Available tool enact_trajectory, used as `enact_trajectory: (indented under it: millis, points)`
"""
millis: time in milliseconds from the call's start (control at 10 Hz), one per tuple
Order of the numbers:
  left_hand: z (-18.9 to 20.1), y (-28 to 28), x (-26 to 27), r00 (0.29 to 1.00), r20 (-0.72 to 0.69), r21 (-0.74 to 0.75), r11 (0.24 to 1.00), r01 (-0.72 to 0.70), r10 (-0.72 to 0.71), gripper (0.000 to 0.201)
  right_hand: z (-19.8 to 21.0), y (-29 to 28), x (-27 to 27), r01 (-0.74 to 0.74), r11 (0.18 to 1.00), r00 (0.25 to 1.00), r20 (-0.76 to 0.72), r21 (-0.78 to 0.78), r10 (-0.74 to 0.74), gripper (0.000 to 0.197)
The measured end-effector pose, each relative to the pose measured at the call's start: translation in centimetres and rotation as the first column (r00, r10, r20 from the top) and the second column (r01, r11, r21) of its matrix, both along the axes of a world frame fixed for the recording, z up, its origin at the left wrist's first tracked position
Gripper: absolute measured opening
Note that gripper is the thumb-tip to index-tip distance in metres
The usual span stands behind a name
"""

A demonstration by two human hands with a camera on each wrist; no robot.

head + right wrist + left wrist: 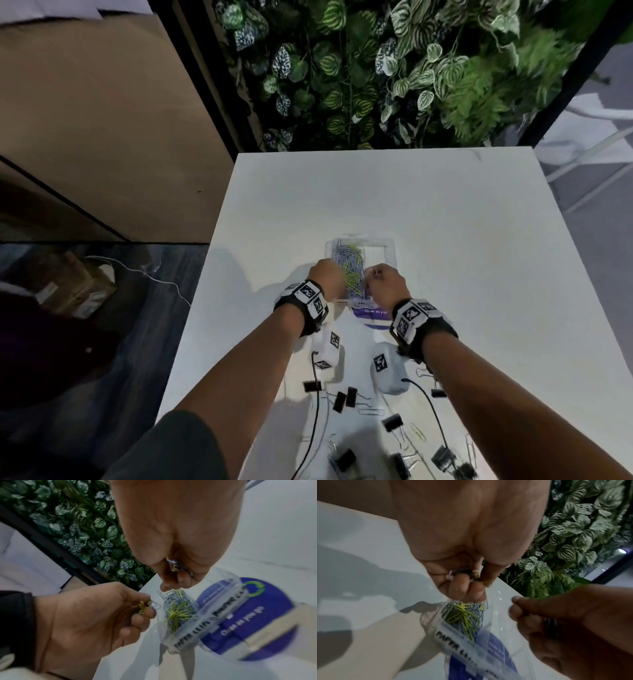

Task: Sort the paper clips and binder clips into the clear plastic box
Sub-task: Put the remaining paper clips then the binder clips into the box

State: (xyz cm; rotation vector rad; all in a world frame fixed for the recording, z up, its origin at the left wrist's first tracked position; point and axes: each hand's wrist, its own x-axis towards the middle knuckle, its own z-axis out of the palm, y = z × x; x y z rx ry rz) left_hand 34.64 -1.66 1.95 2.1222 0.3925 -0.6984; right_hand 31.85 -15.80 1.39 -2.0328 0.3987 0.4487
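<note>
Both hands working over the clear plastic box (359, 263), which is sitting mid-worktop (445, 222), slightly toward the left edge, resting partly on a purple printed card (371, 317)

Left hand (327, 275) is curled around a small bunch of paper clips (143, 606), yellow and silver ones poking out between thumb and fingers, hovering right at the box's left compartment. Right hand (385, 282) is likewise clenched on a few clips (176, 565), fingertips pointing down just over the pile. Looks like both are feeding clips down in small pinches so they're landing in the right cell rather than scattering

Pile of blue and yellow clips (349, 270) is already filling the left compartment; the right compartment is looking bare from the head view. Box front carries a "PAPER CLIPS" label (193, 635), so that side is probably the intended cell, with the other likely reserved for binder clips

Black binder clips (344, 399) are lying scattered along the near edge of the worktop, none in the box yet, with a few loose paper clips (371, 411) among them. Two white tagged sensor pods (388, 370) with cables are lying between the arms

Judging by that, paper clip stage is mostly done, binder clip stage not started. Risk: overfull left cell spilling across the divider
</note>
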Motion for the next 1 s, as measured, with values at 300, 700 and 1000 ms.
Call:
enact_trajectory:
  millis: [300, 700, 1000]
  points:
    - [-1.2, 1.9, 2.8, 0.996, -0.029, -0.038, 0.995, -0.088, 0.087, 0.040, -1.0, 2.3, 3.7, 0.079, 0.956, 0.991, -0.128, 0.281, -0.044, 0.035]
    - [-0.1, 5.7, -9.8, 0.982, 0.080, -0.088, 0.983, -0.162, 0.169, 0.016, 0.8, -1.2, -7.0, 0.028, 0.929, 0.997, -0.073, 0.368, -0.001, 0.018]
    - [-4.6, 7.1, -27.5, 0.917, 0.137, 0.320, 0.893, 0.317, -0.375, 0.020, -2.4, -6.8, -21.6, -0.464, 0.873, 0.877, 0.062, -0.153, 0.477, 0.018]
